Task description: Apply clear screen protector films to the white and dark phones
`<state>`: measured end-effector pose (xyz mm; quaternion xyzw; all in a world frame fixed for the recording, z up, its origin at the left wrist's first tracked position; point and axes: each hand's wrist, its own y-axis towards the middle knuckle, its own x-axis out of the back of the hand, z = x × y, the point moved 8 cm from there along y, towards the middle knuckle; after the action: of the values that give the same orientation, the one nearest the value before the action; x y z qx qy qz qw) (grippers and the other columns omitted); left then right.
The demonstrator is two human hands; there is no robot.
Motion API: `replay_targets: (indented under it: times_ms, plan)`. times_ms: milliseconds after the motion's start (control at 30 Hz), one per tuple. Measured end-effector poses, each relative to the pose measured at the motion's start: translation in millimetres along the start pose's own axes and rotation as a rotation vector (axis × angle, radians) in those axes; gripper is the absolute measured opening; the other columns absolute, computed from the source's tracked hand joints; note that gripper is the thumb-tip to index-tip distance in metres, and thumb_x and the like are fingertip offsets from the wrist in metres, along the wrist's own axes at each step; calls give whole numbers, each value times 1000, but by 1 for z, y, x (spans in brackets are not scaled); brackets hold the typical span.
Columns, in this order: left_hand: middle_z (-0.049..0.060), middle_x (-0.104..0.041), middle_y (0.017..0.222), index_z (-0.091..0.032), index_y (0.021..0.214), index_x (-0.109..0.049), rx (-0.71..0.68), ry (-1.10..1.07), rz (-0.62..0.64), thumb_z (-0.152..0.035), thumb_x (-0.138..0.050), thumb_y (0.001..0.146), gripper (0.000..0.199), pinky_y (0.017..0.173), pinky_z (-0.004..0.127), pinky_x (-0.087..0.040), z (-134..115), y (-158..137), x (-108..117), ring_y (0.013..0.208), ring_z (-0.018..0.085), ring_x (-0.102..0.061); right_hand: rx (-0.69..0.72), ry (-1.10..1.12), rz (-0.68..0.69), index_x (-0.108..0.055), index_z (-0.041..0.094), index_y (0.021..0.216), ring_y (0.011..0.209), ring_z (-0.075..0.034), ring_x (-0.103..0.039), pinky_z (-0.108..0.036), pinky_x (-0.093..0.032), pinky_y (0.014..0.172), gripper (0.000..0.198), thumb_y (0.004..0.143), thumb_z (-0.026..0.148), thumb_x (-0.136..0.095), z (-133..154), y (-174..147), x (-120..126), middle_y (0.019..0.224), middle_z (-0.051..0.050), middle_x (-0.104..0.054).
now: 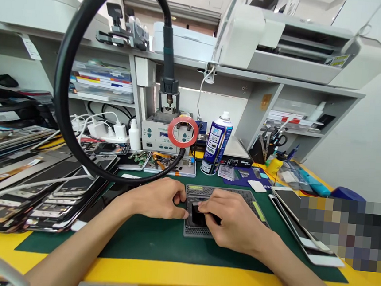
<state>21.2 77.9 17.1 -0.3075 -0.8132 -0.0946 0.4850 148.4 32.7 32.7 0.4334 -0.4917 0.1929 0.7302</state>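
Note:
A dark, flat rectangular device point(188, 221), which looks like a phone, lies on a grey perforated mat point(199, 233) in the middle of the bench. My left hand point(160, 198) is at its left side, fingers curled, with the thumb against the near left edge. From the right, my right hand point(232, 215) reaches over the device, its thumb and fingers pinched together low on the dark surface. Whatever is in that pinch is hidden by the fingers. Part of the device's right side is covered by my right hand.
A thick black flexible tube point(62, 60) loops over the left side, ending near a red ring point(194, 133). Stacked phone screens point(51, 208) lie left; flat panels point(303, 228) lie right. Behind stand a blue spray can point(216, 145), a grey control box point(157, 136) and parts trays point(188, 166).

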Motion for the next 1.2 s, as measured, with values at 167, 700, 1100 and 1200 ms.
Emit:
replay_targets:
  times_ms: [167, 700, 1100, 1200]
  plan:
    - [1, -60, 78, -19, 85, -62, -26, 5, -4, -50, -63, 74, 32, 48, 29, -24, 1, -1, -1, 59, 15, -47, 10, -65, 12, -73, 18, 91, 70, -21, -60, -33, -46, 67, 24, 82, 6, -54, 0, 3, -3, 77, -9, -72]
    - [-1, -58, 74, -19, 84, -61, -37, 14, -9, -44, -64, 74, 27, 47, 29, -23, -2, -1, 1, 57, 13, -44, 2, 0, 1, -72, 18, 93, 73, -21, -59, -34, -47, 70, 23, 82, 7, -55, -8, 2, -5, 81, -7, -73]
    - [-1, -60, 81, -20, 88, -63, -13, 23, -15, -47, -65, 73, 31, 50, 27, -29, 0, 0, -1, 65, 15, -50, -15, 17, -167, -67, 14, 100, 78, -22, -59, -34, -46, 69, 20, 86, 9, -54, -10, 0, 11, 86, -10, -70]
    - [-1, -59, 79, -20, 86, -63, -4, 25, -11, -49, -64, 73, 33, 49, 27, -29, -1, -1, 0, 61, 14, -47, 10, 35, -95, -68, 16, 100, 77, -21, -59, -34, -46, 69, 22, 86, 9, -53, -6, 0, 2, 84, -8, -70]
